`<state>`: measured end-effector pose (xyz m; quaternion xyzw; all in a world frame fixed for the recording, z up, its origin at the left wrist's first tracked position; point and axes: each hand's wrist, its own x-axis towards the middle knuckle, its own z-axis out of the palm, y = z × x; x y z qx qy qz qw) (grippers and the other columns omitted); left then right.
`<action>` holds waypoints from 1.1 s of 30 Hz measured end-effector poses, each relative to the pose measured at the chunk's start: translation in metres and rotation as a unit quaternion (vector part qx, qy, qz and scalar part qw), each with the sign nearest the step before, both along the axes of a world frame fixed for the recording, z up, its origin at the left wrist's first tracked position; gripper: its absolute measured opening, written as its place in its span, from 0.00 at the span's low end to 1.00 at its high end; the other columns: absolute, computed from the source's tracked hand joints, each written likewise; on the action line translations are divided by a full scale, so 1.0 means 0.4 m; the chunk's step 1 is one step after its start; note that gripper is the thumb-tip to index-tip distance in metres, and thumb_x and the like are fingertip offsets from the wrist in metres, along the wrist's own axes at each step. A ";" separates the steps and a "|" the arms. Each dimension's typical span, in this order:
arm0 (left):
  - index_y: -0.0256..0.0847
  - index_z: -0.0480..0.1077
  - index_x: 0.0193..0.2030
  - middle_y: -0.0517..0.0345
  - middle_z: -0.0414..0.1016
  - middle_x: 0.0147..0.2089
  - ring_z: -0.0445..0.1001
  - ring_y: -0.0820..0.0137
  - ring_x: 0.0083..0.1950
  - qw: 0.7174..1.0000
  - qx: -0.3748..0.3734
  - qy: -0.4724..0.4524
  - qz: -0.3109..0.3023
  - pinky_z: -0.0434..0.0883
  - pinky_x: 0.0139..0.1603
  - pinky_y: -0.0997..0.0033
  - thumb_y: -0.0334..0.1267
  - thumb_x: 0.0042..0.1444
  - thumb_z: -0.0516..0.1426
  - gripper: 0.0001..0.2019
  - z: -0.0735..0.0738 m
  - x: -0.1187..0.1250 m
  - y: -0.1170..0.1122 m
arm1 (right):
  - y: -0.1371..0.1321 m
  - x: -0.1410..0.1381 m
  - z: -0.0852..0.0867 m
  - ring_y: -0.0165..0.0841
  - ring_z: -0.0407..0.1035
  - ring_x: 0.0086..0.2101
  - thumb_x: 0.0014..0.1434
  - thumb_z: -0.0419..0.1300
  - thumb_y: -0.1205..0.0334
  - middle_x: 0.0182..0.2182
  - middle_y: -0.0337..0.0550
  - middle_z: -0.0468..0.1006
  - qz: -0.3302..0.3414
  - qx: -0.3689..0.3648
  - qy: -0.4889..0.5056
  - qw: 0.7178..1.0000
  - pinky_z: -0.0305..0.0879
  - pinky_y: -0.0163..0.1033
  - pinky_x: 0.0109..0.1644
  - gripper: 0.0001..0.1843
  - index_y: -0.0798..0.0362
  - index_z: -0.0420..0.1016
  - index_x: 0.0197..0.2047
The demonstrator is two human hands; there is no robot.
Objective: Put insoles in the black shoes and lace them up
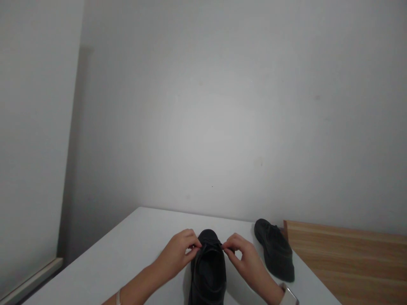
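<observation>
A black lace-up shoe (209, 271) stands on the white table, its toe pointing toward the wall and its opening toward me. My left hand (184, 250) pinches a shoelace at the left side of the lacing. On the opposite side, my right hand (238, 250) holds a lace end between thumb and fingertips. Dark laces cross the front of the shoe between the two hands; the exact form of the knot or bow is too dark to make out.
A second black shoe (275, 250) rests at the table's right edge. The white table (152, 231) meets a pale wall (206, 127). Beyond its right edge is a wooden board (346, 262). A white panel (32, 127) rises at the left.
</observation>
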<state>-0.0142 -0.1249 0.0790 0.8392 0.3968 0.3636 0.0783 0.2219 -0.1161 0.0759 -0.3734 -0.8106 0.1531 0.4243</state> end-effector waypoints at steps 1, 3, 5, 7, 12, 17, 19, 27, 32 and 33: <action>0.41 0.74 0.34 0.55 0.72 0.34 0.69 0.69 0.38 1.000 0.005 0.011 0.004 0.64 0.39 0.73 0.31 0.55 0.53 0.08 0.002 0.004 0.000 | -0.002 -0.002 0.001 0.34 0.67 0.32 0.59 0.55 0.60 0.29 0.43 0.73 0.000 0.008 -0.007 1.000 0.64 0.39 0.37 0.10 0.52 0.76 0.32; 0.41 0.75 0.34 0.55 0.72 0.34 0.69 0.69 0.38 0.999 0.014 0.031 0.010 0.64 0.39 0.72 0.30 0.56 0.52 0.09 0.006 0.012 -0.002 | -0.005 -0.004 0.000 0.35 0.68 0.33 0.59 0.54 0.62 0.30 0.44 0.74 -0.005 0.022 -0.020 1.000 0.64 0.40 0.38 0.09 0.52 0.75 0.33; 0.42 0.74 0.35 0.55 0.73 0.35 0.68 0.67 0.40 0.999 0.025 0.045 0.017 0.64 0.40 0.71 0.30 0.56 0.52 0.10 0.010 0.018 -0.006 | -0.007 -0.005 -0.004 0.36 0.68 0.35 0.58 0.55 0.63 0.31 0.45 0.75 -0.030 0.041 -0.033 0.998 0.64 0.42 0.41 0.08 0.52 0.75 0.35; 0.43 0.74 0.36 0.54 0.73 0.36 0.68 0.65 0.42 0.997 0.044 0.054 0.039 0.63 0.42 0.68 0.29 0.56 0.53 0.09 0.014 0.023 -0.012 | -0.008 -0.005 -0.008 0.39 0.68 0.37 0.57 0.56 0.64 0.33 0.46 0.76 -0.067 0.060 -0.052 0.995 0.63 0.44 0.44 0.07 0.51 0.75 0.36; 0.43 0.73 0.38 0.54 0.73 0.36 0.69 0.64 0.41 0.992 0.030 0.075 0.095 0.63 0.41 0.68 0.28 0.55 0.52 0.11 0.017 0.034 -0.025 | -0.016 -0.012 -0.010 0.39 0.71 0.37 0.60 0.52 0.64 0.35 0.46 0.78 -0.067 0.018 -0.074 0.995 0.64 0.43 0.42 0.12 0.49 0.76 0.41; 0.43 0.72 0.41 0.55 0.76 0.37 0.72 0.66 0.40 0.996 -0.040 0.046 0.063 0.64 0.41 0.69 0.29 0.57 0.49 0.12 0.008 0.043 -0.029 | -0.045 -0.025 0.007 0.39 0.72 0.39 0.62 0.48 0.62 0.39 0.48 0.78 -0.035 0.015 -0.084 0.996 0.64 0.41 0.45 0.16 0.49 0.73 0.49; 0.44 0.71 0.42 0.55 0.76 0.38 0.72 0.65 0.41 0.998 -0.041 0.028 0.050 0.65 0.42 0.69 0.30 0.56 0.50 0.12 0.007 0.047 -0.033 | -0.058 -0.033 0.018 0.37 0.72 0.38 0.62 0.48 0.62 0.38 0.48 0.77 -0.040 0.016 -0.120 0.992 0.64 0.40 0.43 0.17 0.49 0.73 0.49; 0.41 0.71 0.36 0.53 0.68 0.42 0.70 0.67 0.41 0.995 -0.028 0.061 0.070 0.66 0.43 0.70 0.24 0.49 0.50 0.13 0.030 0.079 -0.047 | -0.067 -0.078 0.049 0.36 0.71 0.35 0.57 0.47 0.73 0.38 0.48 0.73 -0.120 0.009 -0.269 0.956 0.61 0.37 0.37 0.15 0.53 0.73 0.40; 0.40 0.68 0.31 0.53 0.67 0.41 0.69 0.67 0.39 0.991 -0.041 0.099 0.082 0.64 0.37 0.70 0.20 0.46 0.50 0.12 0.048 0.090 -0.043 | -0.063 -0.074 0.070 0.35 0.71 0.33 0.56 0.51 0.71 0.34 0.43 0.74 -0.135 0.015 -0.271 0.953 0.58 0.37 0.34 0.12 0.49 0.74 0.34; 0.39 0.68 0.31 0.52 0.67 0.41 0.69 0.66 0.39 0.990 -0.039 0.107 0.083 0.64 0.37 0.69 0.20 0.45 0.50 0.12 0.051 0.092 -0.041 | -0.061 -0.073 0.073 0.34 0.71 0.33 0.56 0.52 0.70 0.34 0.42 0.74 -0.131 0.018 -0.258 0.957 0.58 0.37 0.34 0.11 0.49 0.74 0.33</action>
